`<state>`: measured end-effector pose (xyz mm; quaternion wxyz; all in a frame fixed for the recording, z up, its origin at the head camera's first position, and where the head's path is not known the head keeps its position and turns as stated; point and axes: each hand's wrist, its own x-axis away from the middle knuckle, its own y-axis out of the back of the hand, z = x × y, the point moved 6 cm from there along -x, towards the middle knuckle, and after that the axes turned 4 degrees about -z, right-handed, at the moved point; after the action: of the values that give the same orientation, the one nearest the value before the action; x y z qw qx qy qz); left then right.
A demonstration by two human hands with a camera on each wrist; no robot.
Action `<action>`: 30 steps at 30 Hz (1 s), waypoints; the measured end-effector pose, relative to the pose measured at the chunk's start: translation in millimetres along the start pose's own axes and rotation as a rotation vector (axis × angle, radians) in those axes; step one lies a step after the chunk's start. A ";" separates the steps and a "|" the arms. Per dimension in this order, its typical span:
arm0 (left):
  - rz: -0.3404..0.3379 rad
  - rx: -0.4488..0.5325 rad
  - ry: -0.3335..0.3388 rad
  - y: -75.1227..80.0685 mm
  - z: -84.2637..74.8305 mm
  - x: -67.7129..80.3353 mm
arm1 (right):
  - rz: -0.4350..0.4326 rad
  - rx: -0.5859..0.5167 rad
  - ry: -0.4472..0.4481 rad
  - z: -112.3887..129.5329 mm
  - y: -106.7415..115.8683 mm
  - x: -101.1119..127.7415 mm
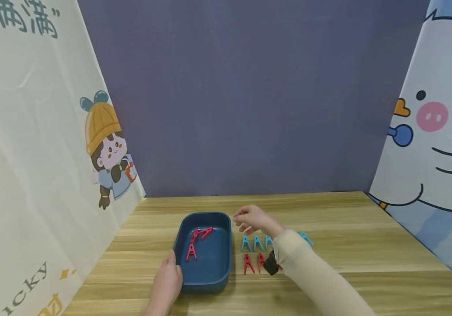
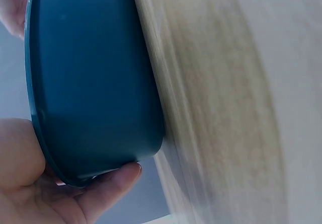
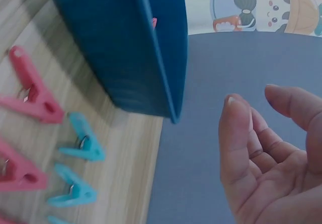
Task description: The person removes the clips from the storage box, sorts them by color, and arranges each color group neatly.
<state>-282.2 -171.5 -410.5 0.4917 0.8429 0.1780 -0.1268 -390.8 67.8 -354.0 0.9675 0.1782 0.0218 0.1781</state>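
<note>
A dark blue plastic bin (image 1: 206, 287) sits on the wooden table with red clothespins (image 1: 191, 252) lying inside it. At its left side, my left hand (image 1: 169, 275) grips the rim; in the left wrist view the fingers (image 2: 113, 186) press against the bin's outer wall (image 2: 95, 78). My right hand (image 1: 255, 219) hovers just right of the bin's far right corner, holding nothing. Its thumb and index finger are bent and apart in the right wrist view. Below it stand blue clothespins (image 1: 258, 242) in a row, with red clothespins (image 1: 248, 263) in a nearer row.
The right forearm and a black wrist device (image 1: 271, 263) cover part of both rows. Another blue clothespin (image 1: 306, 238) shows beyond the sleeve. A dark panel (image 1: 249, 109) rises at the table's back edge, with printed sheets (image 1: 32, 131) on either side.
</note>
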 end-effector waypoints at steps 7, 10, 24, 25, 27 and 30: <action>-0.009 0.008 0.000 0.9 -0.9 0.0 | 0.000 0.009 -0.024 12.7 -12.9 -12.4; -0.004 0.011 0.006 0.8 -0.3 0.6 | 0.016 0.005 -0.029 17.1 -20.7 -17.2; -0.005 0.009 0.010 0.4 0.9 1.1 | 0.056 -0.021 -0.052 25.9 -64.1 -39.1; -0.005 0.008 0.009 0.3 0.8 1.3 | 0.052 -0.027 -0.060 25.0 -67.1 -40.1; -0.010 0.010 0.001 0.3 0.5 1.6 | 0.044 -0.036 -0.072 23.5 -72.9 -41.3; -0.015 0.014 0.000 0.2 -0.2 2.1 | 0.031 -0.046 -0.091 21.2 -80.8 -42.6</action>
<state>-280.2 -171.1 -411.1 0.4848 0.8450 0.1836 -0.1318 -401.3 -24.9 -363.6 0.9684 0.1641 -0.0292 0.1853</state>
